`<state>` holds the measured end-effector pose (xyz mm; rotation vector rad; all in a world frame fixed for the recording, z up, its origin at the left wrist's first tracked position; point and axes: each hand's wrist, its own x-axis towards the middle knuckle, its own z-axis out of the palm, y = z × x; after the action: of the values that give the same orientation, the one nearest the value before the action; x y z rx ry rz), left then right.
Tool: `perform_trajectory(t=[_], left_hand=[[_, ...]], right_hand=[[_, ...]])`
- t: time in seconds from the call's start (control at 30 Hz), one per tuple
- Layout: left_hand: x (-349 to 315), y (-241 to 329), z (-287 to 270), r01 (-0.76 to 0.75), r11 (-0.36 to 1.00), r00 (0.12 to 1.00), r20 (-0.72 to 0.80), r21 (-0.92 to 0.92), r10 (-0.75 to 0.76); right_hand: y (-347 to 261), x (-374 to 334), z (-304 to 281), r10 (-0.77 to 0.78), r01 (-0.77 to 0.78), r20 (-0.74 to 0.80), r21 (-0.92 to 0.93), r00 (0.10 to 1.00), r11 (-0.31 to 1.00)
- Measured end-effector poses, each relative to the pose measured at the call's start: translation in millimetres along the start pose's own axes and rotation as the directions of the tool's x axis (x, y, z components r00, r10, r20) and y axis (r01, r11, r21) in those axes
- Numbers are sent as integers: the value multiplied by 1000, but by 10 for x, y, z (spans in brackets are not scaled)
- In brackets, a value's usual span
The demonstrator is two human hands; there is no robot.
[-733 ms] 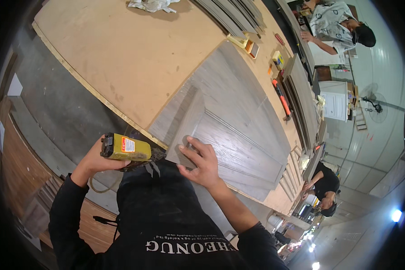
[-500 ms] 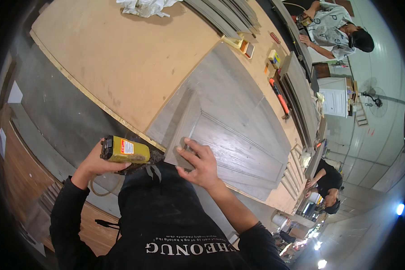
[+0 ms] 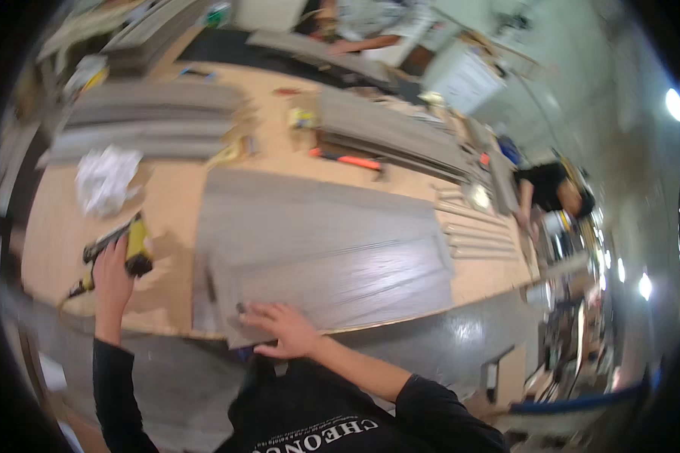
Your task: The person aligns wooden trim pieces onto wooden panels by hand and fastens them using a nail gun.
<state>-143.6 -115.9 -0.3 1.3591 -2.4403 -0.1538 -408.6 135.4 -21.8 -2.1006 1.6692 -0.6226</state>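
Grey plank panel lies on the tabletop; right hand fingers spread flat, pinning it; left hand fingers clenched round a yellow nail gun; best keep the panel pressed square.

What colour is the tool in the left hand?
Yellow and black tool, held by the left hand; head view.

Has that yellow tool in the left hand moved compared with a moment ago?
Yes. The yellow tool in the left hand now sits clear to the left of the grey panel; earlier it was right by the panel's near corner, close to the right hand.
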Motion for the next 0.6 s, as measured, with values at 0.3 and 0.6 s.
perform_trajectory(t=[0.3,0.6], left_hand=[[511,1113,835,-290,864,936,65,-412,345],[-89,1072,1016,-189,838,973,21,-513,232]], right_hand=[[755,-1565,-179,813,-516,-564,744,-143,425],[843,-1638,-474,970,-30,-238,971,-41,237]])
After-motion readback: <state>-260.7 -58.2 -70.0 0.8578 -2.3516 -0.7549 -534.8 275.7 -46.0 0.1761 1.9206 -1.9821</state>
